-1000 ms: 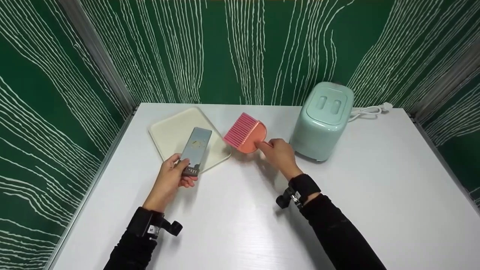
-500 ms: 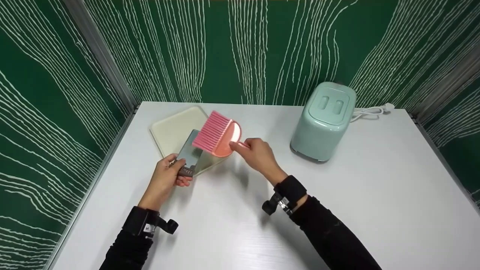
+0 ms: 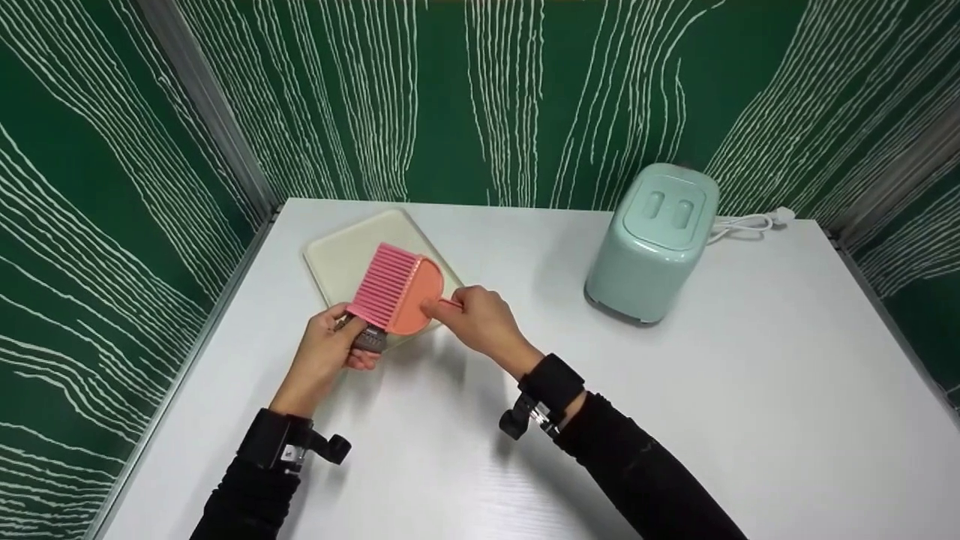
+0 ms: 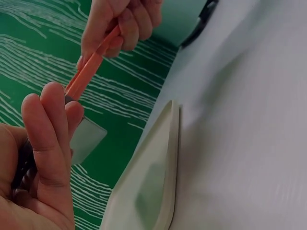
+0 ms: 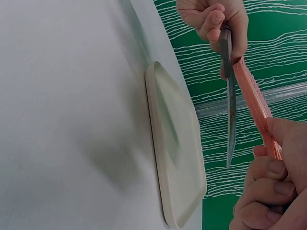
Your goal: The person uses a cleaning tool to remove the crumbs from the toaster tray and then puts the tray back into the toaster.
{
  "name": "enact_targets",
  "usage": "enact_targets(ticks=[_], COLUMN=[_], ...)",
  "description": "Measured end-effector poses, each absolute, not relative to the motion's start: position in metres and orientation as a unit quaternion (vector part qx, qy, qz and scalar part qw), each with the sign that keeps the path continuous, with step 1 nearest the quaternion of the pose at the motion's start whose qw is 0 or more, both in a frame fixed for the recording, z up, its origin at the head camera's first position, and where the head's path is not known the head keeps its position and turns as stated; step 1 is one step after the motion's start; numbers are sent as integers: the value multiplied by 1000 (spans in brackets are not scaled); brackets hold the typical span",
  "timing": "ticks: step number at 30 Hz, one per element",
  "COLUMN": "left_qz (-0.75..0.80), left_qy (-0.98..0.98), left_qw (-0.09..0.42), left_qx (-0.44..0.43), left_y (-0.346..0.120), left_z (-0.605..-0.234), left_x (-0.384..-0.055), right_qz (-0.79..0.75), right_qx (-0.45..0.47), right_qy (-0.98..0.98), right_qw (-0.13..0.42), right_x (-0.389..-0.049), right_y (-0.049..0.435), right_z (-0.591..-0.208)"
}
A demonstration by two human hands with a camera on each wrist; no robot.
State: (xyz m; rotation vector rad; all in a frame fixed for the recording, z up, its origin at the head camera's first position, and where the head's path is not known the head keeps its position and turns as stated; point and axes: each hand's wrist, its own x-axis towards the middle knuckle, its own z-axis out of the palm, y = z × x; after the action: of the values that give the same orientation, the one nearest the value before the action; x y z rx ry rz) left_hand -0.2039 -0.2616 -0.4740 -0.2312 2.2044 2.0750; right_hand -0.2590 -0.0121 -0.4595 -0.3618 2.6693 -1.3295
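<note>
Directly between a person's two grips, a coral-and-pink brush hung over a flat grey tool, its bristles angled toward the left grip. The right grip pinched the brush at its handle, while the left grip held the tool by its dark end. By the look of it, brushing the tool's face was the step in hand; the next move seemed to call for a light stroke away from the left grip, with the tool kept level. Just beyond the left grip and below the tool, a cream tray sat on the white worktop. Farther out, well to the right of the right grip, stood a mint-green toaster with a white cord beside it. From the head camera, the brush hid most of the tool; the right wrist view caught both nearly edge-on, the gap between them widening away from the left grip. Whether bristles touched metal could not be told. The cord showed only from the head.
</note>
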Motion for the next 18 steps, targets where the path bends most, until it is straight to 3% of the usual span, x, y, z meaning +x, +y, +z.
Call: enact_targets(ticks=[6, 18], left_qz=[664, 633], left_qy=[742, 770], left_qw=[46, 37], left_qx=[-83, -73], left_y=[-269, -275], left_z=[-469, -464], left_x=[-204, -209], right_qz=[-428, -394], right_qx=[-113, -134], right_qy=[894, 909], right_qw=[66, 0], right_x=[-263, -267], right_y=[-19, -29], right_z=[-460, -467])
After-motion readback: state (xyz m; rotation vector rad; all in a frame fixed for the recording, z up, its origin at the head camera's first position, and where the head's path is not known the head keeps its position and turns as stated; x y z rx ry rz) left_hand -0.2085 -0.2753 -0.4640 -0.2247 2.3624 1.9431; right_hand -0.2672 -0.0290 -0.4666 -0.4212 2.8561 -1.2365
